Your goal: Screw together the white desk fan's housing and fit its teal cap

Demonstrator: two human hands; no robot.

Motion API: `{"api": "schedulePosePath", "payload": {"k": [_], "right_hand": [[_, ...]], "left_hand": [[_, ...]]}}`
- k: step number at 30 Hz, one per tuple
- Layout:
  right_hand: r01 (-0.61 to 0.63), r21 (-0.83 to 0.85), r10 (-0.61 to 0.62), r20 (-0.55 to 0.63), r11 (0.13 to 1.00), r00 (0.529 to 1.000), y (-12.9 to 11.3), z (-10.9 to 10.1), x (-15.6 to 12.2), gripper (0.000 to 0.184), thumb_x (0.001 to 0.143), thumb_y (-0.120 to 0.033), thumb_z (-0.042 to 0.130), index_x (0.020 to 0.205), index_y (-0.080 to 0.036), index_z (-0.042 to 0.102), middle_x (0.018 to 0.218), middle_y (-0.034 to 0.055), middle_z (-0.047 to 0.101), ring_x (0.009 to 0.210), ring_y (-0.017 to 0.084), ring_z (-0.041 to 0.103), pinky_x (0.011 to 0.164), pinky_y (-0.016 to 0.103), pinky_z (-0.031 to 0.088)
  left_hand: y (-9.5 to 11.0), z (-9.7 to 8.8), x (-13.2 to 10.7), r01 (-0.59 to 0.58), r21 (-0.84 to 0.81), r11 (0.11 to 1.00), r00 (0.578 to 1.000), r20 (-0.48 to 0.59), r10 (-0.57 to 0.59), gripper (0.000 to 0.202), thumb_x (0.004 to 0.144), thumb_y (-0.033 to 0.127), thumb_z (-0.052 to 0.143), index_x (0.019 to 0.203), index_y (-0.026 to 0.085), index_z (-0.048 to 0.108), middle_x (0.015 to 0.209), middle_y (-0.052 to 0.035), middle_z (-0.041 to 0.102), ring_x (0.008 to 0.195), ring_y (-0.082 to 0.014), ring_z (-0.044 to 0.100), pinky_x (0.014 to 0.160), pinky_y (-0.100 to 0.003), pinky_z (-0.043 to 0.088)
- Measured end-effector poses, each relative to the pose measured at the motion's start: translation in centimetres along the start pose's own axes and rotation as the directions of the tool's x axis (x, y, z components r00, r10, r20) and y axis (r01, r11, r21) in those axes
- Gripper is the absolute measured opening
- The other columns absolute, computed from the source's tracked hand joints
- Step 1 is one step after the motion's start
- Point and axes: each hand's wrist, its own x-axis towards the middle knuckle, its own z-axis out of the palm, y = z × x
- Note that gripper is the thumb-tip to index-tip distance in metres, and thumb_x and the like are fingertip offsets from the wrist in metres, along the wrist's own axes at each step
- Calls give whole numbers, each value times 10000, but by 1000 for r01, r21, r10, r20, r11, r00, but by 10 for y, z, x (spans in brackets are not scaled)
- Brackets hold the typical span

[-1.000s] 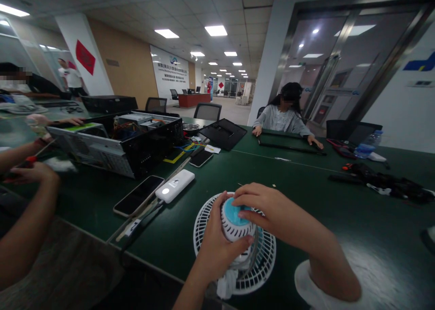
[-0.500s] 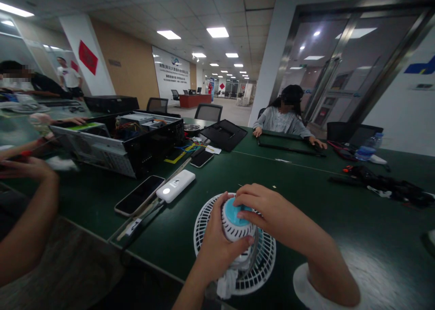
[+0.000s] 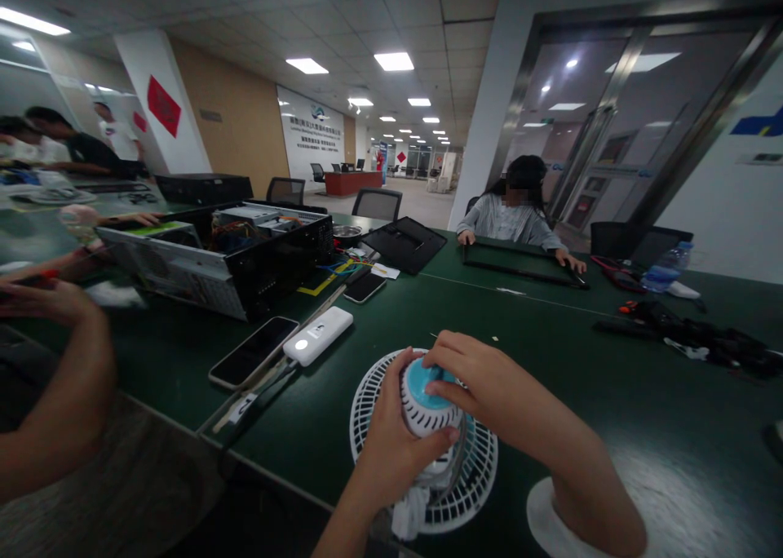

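A small white electric fan [image 3: 483, 493] lies with its round grille down on the green table. My left hand [image 3: 395, 436] is wrapped round the fan's slotted motor housing, thumb on the near side. On top of the housing sits a light blue cap [image 3: 422, 388]. The fingers of my right hand [image 3: 462, 370] are pinched on a raised part of this cap, which they partly hide. A white bundled cord or clip part [image 3: 409, 513] hangs at the fan's near side; its exact kind is unclear.
Left of the fan lie a white power bank [image 3: 321, 336] with a cable and a phone [image 3: 255, 352]; another phone [image 3: 365, 287] is behind. An open computer case [image 3: 269, 264] stands at left beside a co-worker's arm [image 3: 67, 362]. Across the table, a person holds a black frame [image 3: 519, 274].
Both hands keep nearly the same hold on the fan and its cap. The view has shifted slightly. Across the table, the person's hand at the black frame has moved a little.
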Motion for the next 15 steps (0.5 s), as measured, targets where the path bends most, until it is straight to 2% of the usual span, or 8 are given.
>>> {"api": "schedulePosePath", "payload": {"k": [3,7,11,15], "right_hand": [[4,-16,-4,-20,1000,1000,-1,0,0,166,816,-163,596,980,-146,579,946,60,595,887,197,573,755,340,473],[7,-63,-7,-6,998,1000,-4,-1,0,137,814,-171,600,946,-137,583,914,62,606,851,193,592,726,326,477],[-31,-86,29,-15,996,999,-5,1,1,143,816,-198,598,950,-151,578,930,57,610,849,195,604,716,325,479],[-106,-149,104,-17,983,994,-11,4,5,109,850,-210,535,935,-156,577,912,64,641,823,212,628,676,326,469]], "left_hand": [[-1,0,0,-20,4,1000,1000,8,20,743,644,257,720,1278,252,332,1325,-71,439,1217,-269,430,1041,-442,314],[-2,0,1,-22,14,1000,1000,3,22,748,638,259,724,1275,250,332,1321,-64,438,1211,-261,430,1046,-436,306],[-3,0,1,-27,16,1000,1000,-1,27,749,639,254,726,1278,249,336,1324,-67,438,1210,-269,431,1037,-442,318],[-3,0,1,-11,-48,999,1000,23,12,762,637,245,731,1285,241,330,1321,-86,442,1204,-288,441,1029,-463,332]]}}
